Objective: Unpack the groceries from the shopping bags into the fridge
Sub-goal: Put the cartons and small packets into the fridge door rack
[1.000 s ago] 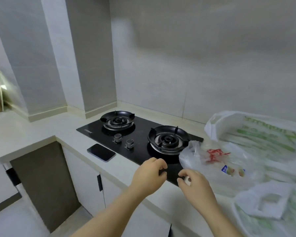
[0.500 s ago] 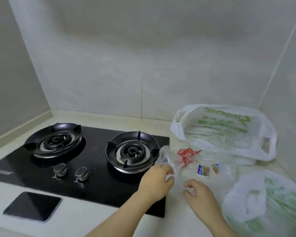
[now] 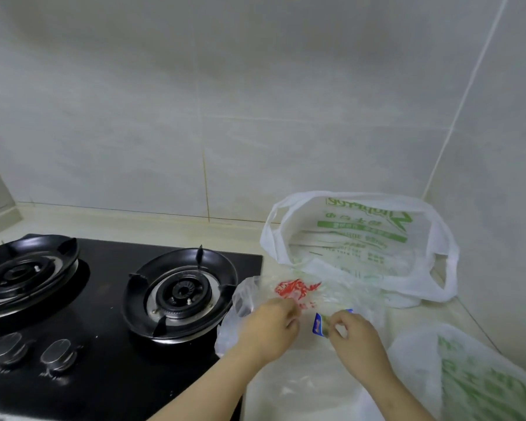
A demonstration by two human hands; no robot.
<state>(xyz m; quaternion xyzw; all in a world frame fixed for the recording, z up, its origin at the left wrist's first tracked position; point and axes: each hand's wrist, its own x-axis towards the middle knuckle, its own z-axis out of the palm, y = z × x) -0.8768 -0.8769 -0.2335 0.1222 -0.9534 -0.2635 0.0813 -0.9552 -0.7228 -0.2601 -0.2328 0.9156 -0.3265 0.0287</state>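
Just right of the stove [image 3: 104, 299], a clear bag [image 3: 298, 291] lies on the worktop [image 3: 301, 390]. The left hand [image 3: 271, 326] grips its edge; the right hand [image 3: 356, 335] pinches it by a blue label [image 3: 317, 325]. A white shopping bag [image 3: 362, 238] sits farther right of the stove.

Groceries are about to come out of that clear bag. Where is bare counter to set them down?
Widest bare patch: the counter strip behind the stove, along the wall, ending at the back bag. A smaller patch lies at the near edge, bordered by stove and front bag. Crowded: the right corner, where the clear bag sits between the other two.
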